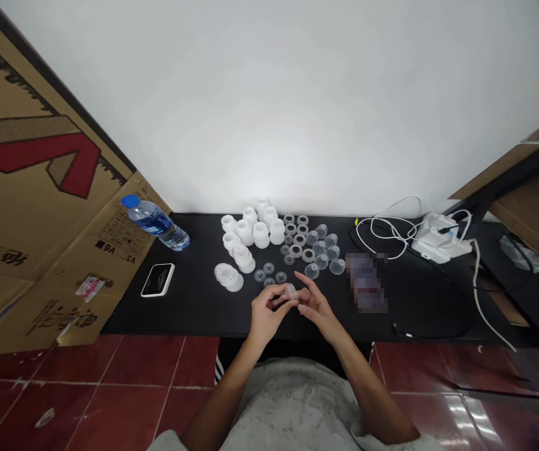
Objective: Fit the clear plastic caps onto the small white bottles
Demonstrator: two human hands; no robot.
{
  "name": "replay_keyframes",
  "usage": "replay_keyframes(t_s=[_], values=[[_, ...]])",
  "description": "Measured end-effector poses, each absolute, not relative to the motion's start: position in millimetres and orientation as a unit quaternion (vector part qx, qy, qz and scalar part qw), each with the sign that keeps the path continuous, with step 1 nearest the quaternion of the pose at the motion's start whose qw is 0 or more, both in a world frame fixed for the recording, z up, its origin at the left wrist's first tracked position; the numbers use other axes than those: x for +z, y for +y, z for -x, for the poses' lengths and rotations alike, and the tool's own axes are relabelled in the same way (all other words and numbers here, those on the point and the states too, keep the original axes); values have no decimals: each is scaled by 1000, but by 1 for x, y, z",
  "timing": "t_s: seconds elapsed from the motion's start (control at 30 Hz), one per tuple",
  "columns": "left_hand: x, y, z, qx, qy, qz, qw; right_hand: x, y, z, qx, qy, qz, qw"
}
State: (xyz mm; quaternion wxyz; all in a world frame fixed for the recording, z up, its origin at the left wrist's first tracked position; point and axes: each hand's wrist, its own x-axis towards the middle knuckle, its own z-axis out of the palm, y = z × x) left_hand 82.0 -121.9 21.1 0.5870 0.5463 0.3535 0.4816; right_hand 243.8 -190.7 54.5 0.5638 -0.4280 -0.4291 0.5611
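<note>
Black tabletop (189, 313), stretching from left to right. Blue-capped bottle (157, 224) at far left. At the near middle, left hand (267, 311) drawn into a narrow pinch; right hand (318, 307) just beside, one finger raised, cannot tell whether gripping too. Farther back, white jars (261, 236), clear domes (337, 267) to their right, rings (303, 255) between. Pinched above the near tabletop: small clear piece (291, 292).
</note>
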Motion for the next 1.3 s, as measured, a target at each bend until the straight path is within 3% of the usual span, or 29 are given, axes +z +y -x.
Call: replay_keyframes(t_s=[0.47,0.63,0.8,0.93,1.1,1.3], values=[[32,-123,-77,439,328,-586,597,61,-191,-253,551,-454,447,539],[32,-125,-75,414,321,-595,610,77,-193,-269,543,-488,489,479],[38,-125,-73,386,335,-634,580,111,-170,-299,317,-548,636,441],[47,-124,-70,358,326,-679,552,129,-131,-301,202,-659,636,347],[50,-122,-69,343,331,-693,541,124,-57,-287,47,-683,660,311],[41,-124,-69,355,331,-678,552,110,3,-260,-10,-634,725,268]])
